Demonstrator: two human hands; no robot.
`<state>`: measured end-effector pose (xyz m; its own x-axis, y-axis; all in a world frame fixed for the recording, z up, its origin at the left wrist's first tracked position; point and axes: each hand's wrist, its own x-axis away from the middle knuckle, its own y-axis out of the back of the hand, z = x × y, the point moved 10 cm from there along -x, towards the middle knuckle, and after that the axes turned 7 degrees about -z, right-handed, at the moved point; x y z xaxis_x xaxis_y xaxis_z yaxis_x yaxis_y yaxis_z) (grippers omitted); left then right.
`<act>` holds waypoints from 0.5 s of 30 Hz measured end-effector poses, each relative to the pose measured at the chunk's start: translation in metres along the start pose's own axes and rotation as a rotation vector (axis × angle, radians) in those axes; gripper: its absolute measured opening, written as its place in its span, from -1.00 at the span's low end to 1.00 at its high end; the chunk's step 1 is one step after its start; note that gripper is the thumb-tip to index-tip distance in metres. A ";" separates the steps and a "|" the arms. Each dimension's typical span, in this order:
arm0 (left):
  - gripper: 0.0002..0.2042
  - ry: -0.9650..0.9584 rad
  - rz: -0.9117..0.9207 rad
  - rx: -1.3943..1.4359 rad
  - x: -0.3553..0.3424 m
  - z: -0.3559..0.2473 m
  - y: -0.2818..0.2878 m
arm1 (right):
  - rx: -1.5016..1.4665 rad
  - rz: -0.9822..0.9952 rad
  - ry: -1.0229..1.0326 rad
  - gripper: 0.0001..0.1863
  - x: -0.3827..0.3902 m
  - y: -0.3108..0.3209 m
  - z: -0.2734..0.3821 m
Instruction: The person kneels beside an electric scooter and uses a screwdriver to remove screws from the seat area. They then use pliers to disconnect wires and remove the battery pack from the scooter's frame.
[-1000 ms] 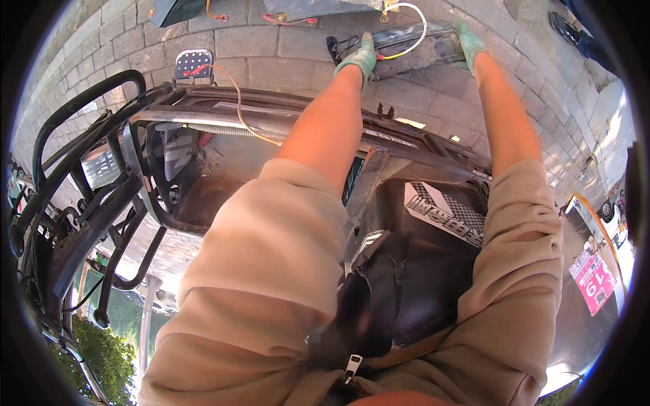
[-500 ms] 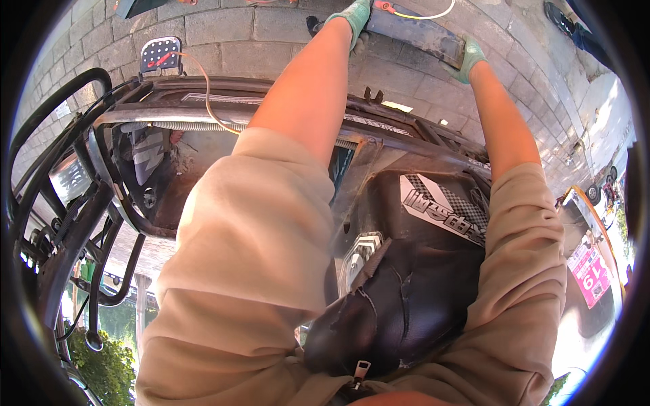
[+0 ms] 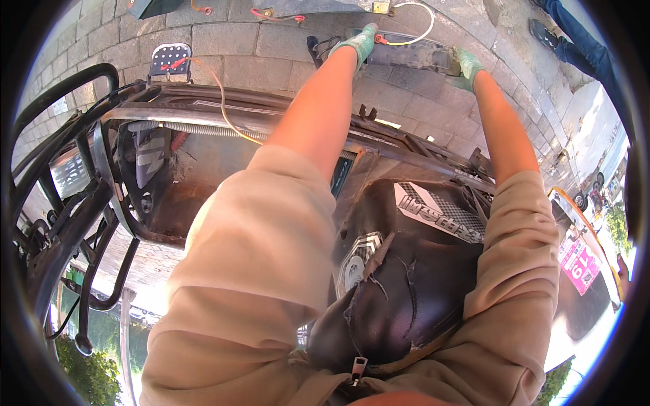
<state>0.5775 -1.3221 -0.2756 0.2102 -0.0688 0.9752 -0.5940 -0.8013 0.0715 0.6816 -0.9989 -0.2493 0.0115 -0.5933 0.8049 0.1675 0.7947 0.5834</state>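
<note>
A long, dark grey battery-like block (image 3: pixel 414 57) is at the far side, over the paving beyond the scooter. My gloved left hand (image 3: pixel 364 47) grips its left end, and my gloved right hand (image 3: pixel 468 69) clasps the right end. Both gloves are light green; the far fingers are partly hidden. Beside my left hand, a pale cable (image 3: pixel 430 28) with a red-covered terminal (image 3: pixel 380 40) curves along the block's far edge. A second grey block (image 3: pixel 332 8) with terminals lies just beyond.
Between me and the block stands a scooter with a torn black seat (image 3: pixel 399 298), a rusty footwell (image 3: pixel 189 183) and black tube bars (image 3: pixel 101 203). An orange wire (image 3: pixel 220 88) hangs over its side near a dotted pedal (image 3: pixel 170 59). Another person's leg (image 3: pixel 575 47) is at the far right.
The block and both hands now appear lower in the picture and smaller. More of the second block beyond and of the other person's leg has come into view.
</note>
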 end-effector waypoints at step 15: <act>-0.02 0.032 -0.082 -0.166 -0.003 0.007 0.012 | -0.248 0.001 -0.070 -0.57 0.037 -0.031 -0.008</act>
<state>0.5746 -1.3358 -0.2786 0.2401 0.0132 0.9707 -0.6966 -0.6940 0.1817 0.6851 -1.0462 -0.2382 -0.0552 -0.5756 0.8159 0.4043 0.7343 0.5453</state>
